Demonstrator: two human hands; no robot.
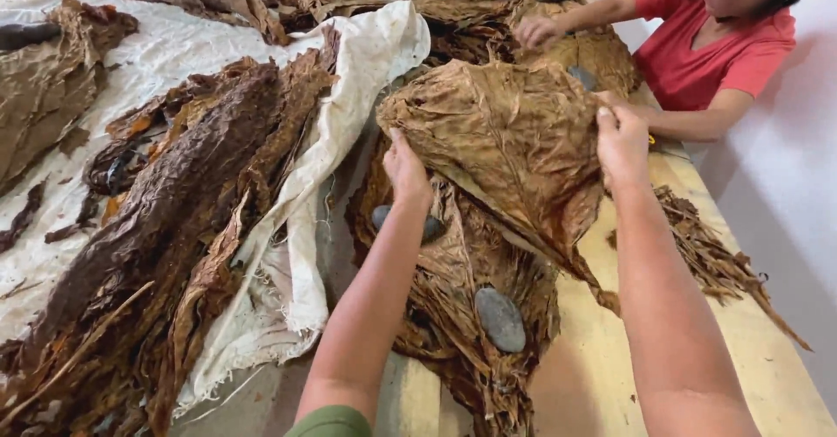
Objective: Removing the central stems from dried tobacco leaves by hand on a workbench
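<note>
Left hand (407,172): fingertips hidden behind the edge of the spread brown leaf (510,145). Grey stone (429,225) at centre partly covered by the forearm. Leaf pile (131,254) cut off at the lower left edge. Bench (602,376) runs out of frame at the bottom. Co-worker's far hand (538,30) blurred, upper right.

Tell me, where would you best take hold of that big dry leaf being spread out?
By its two side edges, as the left hand and right hand do now, coming from the near side. The large brown leaf is wide, thin and crinkled, so a grip at both edges probably keeps it flat.
</note>
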